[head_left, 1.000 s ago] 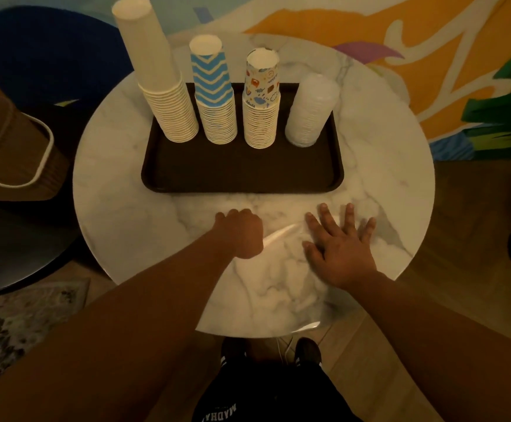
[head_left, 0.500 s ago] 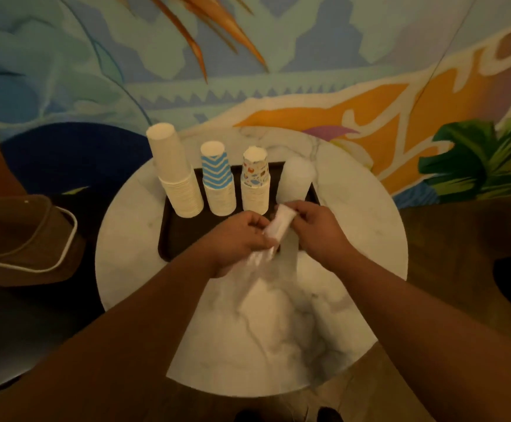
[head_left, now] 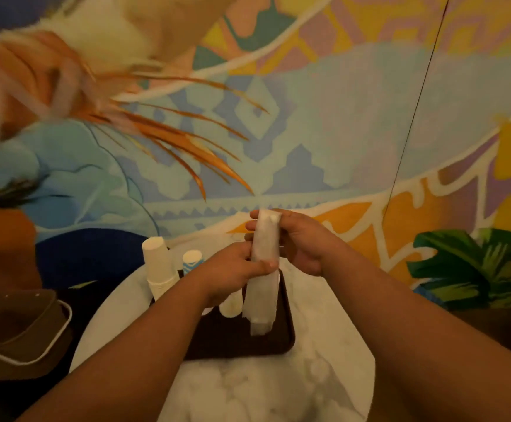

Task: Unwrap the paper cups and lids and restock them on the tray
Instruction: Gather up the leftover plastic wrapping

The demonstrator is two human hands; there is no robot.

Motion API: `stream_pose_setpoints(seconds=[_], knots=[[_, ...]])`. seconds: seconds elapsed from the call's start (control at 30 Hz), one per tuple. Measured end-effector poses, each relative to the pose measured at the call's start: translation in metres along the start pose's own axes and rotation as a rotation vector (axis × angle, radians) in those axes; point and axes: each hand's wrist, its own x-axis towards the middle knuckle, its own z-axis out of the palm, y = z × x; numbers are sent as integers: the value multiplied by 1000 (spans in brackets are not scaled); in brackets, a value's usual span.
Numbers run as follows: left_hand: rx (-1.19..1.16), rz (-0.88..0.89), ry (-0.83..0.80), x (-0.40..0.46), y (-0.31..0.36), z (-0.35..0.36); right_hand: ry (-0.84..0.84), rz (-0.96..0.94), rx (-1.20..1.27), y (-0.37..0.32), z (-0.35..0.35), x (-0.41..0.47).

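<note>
Plastic wrapper [head_left: 263, 269], thin, limp, likely slippery, held upright above the tray [head_left: 284, 336]: our left hand [head_left: 233, 272] pinches its middle, our right hand [head_left: 294, 239] grips the top end. Cup stacks [head_left: 160, 269] stand on the tray's left part. We'd take hold at the ends; the loose tail just flops.

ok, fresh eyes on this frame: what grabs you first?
The rolled-up clear plastic wrapper held upright mid-frame: left hand grips its middle, right hand pinches the top. Behind them, a bright painted mural fills the upper frame. Below, the dark tray on the round marble table carries stacks of paper cups, partly hidden by the arms.
</note>
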Motion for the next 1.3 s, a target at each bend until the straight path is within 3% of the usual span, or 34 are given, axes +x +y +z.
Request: stream_pose_setpoints(seconds=[0.1, 0.2, 0.37, 0.5, 0.63, 0.73, 0.8, 0.9, 1.0, 1.1, 1.17, 1.23, 1.3], knots=[[-213, 16, 36, 2, 28, 28, -130, 4, 91, -16, -38, -12], [-265, 84, 165, 3, 49, 51, -285, 57, 236, -17, -68, -28], [-296, 16, 198, -1, 65, 85, -27, -167, -118, -32, -57, -38], [-382, -20, 220, -4, 73, 90, -16, -254, -179, -50, -53, -47], [-804, -14, 152, -5, 90, 77, -44, -355, -207, -51, -54, -56], [-1015, 47, 134, -2, 98, 61, -50, -430, -424, -48, -57, -61], [-1023, 75, 174, -1, 102, 54, -39, -488, -619, -47, -53, -64], [-947, 54, 188, -1, 108, 54, -87, -542, -723, -44, -46, -66], [-868, 77, 265, 5, 109, 51, -198, -382, -438, -43, -40, -73], [-716, 179, 304, 11, 111, 43, 49, -265, 22, -45, -33, -75], [-602, 255, 314, 13, 115, 43, 142, -161, 19, -50, -25, -75], [-579, 325, 268, 16, 119, 46, 114, -85, -81, -52, -15, -76], [-523, 370, 241, 21, 120, 48, 149, -97, -95, -53, -12, -76]])
